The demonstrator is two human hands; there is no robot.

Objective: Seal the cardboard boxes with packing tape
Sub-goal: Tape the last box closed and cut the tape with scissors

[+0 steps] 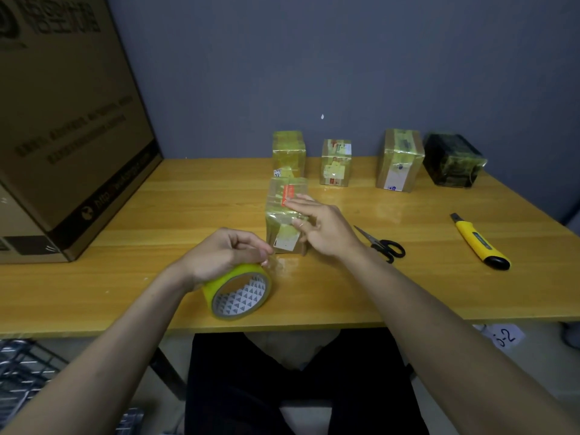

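Head cam: my left hand [224, 254] sits on top of the tape roll [238, 291], fingers curled, thumb and forefinger pinching the loose clear tape end at the roll's 1 o'clock edge. Roll stands on its edge on the table [423, 290], near the front, core facing me. My right hand [317, 226] lies flat against the near box [284, 215], fingers straight and together, pressing its tape-covered top and right face. That box stands upright mid-table, at 1 o'clock from the roll, already wrapped in yellowish tape, red label on top. Tape strip between roll and box base is too clear to trace. Behind it, along the wall at 12 to 2 o'clock: three more taped boxes [335, 163] in a row, then a black box [453, 160] at the end. Scissors [381, 244] lie just right of my right wrist, at 3 o'clock from the box. Knife [478, 241] is further right, well apart. Big carton [62, 127] at 9 to 10 o'clock on the table's left end.
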